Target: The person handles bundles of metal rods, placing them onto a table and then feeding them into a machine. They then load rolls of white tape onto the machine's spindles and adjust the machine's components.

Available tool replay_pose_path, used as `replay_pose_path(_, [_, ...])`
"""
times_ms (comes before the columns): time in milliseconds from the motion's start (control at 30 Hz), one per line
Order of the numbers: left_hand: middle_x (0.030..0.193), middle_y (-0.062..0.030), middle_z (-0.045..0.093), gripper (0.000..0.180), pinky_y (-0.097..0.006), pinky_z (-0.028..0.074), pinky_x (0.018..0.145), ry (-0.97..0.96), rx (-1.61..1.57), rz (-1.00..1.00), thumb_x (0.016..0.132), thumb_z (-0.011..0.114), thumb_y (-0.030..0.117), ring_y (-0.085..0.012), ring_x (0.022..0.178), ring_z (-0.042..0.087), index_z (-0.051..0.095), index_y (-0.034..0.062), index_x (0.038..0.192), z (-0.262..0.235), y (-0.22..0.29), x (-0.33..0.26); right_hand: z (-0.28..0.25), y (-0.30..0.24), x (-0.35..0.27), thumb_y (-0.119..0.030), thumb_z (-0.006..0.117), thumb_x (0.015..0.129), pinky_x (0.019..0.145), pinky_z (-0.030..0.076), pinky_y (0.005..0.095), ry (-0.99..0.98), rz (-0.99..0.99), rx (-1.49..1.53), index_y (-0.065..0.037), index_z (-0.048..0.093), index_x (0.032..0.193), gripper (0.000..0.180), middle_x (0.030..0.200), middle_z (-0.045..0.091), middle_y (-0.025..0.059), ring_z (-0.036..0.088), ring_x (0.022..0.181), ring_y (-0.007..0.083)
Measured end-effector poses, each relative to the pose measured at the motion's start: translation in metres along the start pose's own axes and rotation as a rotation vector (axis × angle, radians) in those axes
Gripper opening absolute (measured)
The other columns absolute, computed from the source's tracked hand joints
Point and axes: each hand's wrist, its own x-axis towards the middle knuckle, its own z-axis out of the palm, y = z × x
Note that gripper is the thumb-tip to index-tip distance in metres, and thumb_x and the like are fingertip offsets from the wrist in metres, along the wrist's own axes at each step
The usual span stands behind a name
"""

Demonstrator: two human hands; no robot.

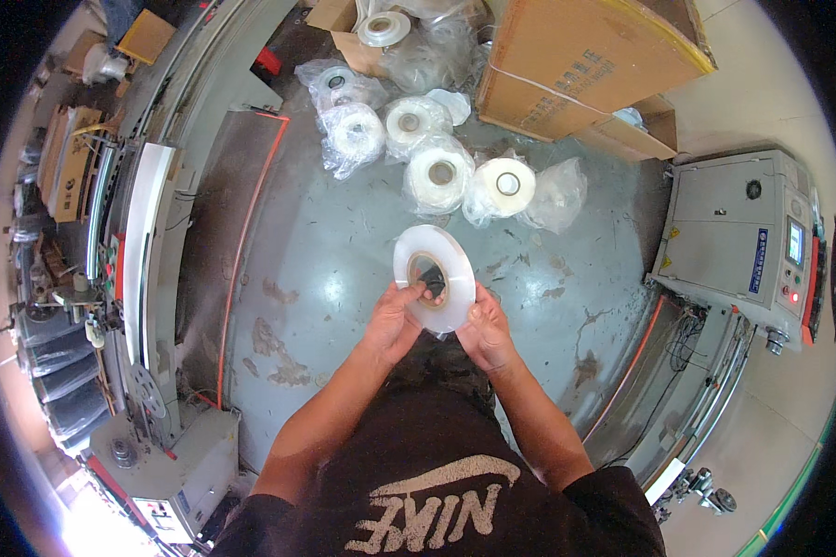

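Between my two hands, in front of my body, is a flat roll of clear plastic film (457,265) wound on a round brown core. My left hand (401,320) grips its near left side, with the thumb at the core and fingertips showing through the hole. On the near right edge, my right hand (483,330) is closed around the rim. The roll is tilted, its flat side facing me. Beyond it on the floor lie several larger film rolls in clear bags, the closest being a white roll (438,174) and another roll (503,188) to its right.
Large cardboard boxes (576,65) stand at the far right. A grey machine cabinet (724,223) with a small screen is on the right, and a long machine frame (153,251) runs along the left. Crumpled clear plastic bags (557,195) lie by the rolls on the scuffed grey-green floor (344,278).
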Motion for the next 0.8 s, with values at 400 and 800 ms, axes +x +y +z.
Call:
replay_pose_path(400, [0.089, -0.0006, 0.063, 0.024, -0.037, 0.049, 0.088, 0.014, 0.016, -0.006, 0.093, 0.062, 0.012, -0.0169, 0.088, 0.062, 0.052, 0.0099, 0.114, -0.021, -0.014, 0.008, 0.007, -0.010, -0.002, -0.030, 0.064, 0.095, 0.104, 0.042, 0.0373, -0.007, 0.060, -0.095, 0.004, 0.052, 0.134, 0.054, 0.118, 0.066, 0.0115, 0.061, 0.112, 0.0203])
replay_pose_path(800, [0.127, -0.0092, 0.058, 0.053, -0.039, 0.044, 0.101, 0.246, 0.433, -0.079, 0.094, 0.063, 0.024, -0.0223, 0.116, 0.057, 0.044, 0.0037, 0.139, -0.045, -0.064, 0.059, -0.093, -0.081, -0.015, -0.029, 0.058, 0.100, 0.102, 0.044, 0.0388, 0.275, 0.047, -0.080, 0.003, 0.057, 0.130, 0.044, 0.121, 0.066, 0.0123, 0.063, 0.111, 0.0229])
